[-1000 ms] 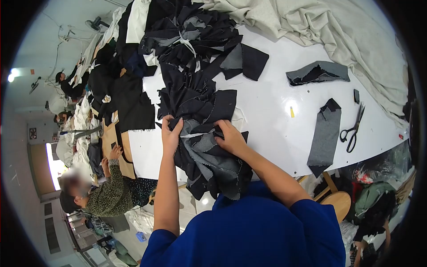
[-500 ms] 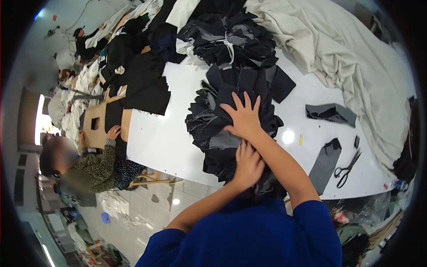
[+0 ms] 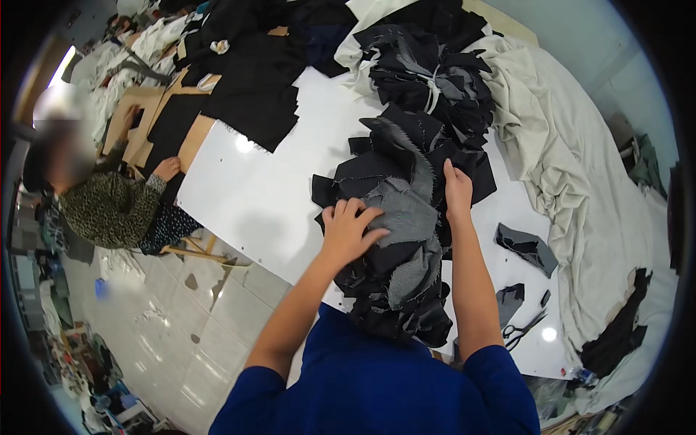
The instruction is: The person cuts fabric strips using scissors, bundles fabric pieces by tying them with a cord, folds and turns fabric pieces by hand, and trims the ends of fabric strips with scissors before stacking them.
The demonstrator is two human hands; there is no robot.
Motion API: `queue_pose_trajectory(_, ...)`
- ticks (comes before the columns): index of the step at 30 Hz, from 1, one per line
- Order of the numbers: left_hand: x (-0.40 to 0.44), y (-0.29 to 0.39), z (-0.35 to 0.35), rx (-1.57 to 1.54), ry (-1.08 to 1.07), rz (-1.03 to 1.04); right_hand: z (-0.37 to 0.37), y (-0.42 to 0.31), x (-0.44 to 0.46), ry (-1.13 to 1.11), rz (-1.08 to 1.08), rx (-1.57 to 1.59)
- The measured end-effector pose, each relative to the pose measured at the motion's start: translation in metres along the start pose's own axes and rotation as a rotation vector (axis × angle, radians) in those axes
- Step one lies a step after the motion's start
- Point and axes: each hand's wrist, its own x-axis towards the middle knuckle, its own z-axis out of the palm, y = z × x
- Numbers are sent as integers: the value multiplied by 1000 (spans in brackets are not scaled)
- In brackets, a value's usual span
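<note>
Dark fabric bundle (image 3: 395,214) on the white table (image 3: 246,210), at its near edge, between both hands.
The left hand (image 3: 351,232) rests on its left side, fingers parted and bent, thumb apart; the right hand (image 3: 457,192) meets its right side, though whether it pinches cloth I cannot tell. A tied bundle (image 3: 417,72) crowds the far end; scissors (image 3: 523,331) and a folded grey piece (image 3: 528,249) lie rightward.

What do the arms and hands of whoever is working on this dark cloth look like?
They are a person's own. The left hand and right hand are bare, with no gloves, and no watch or bracelet shows at either wrist. The forearms are uncovered, below the short sleeves of a plain deep-blue top.
</note>
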Motion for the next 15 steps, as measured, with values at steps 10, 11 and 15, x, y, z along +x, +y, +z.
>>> queue_pose_trajectory(10,159,-12,7,-1155,-267,-709,-26,-45,-83,-3,-727,39)
queue_pose_trajectory(11,165,-6,17,-1261,-269,-721,-25,-50,-90,-227,-877,-124)
queue_pose_trajectory(15,169,18,-9,-1548,-10,-580,19,-73,-75,-454,-1311,-782)
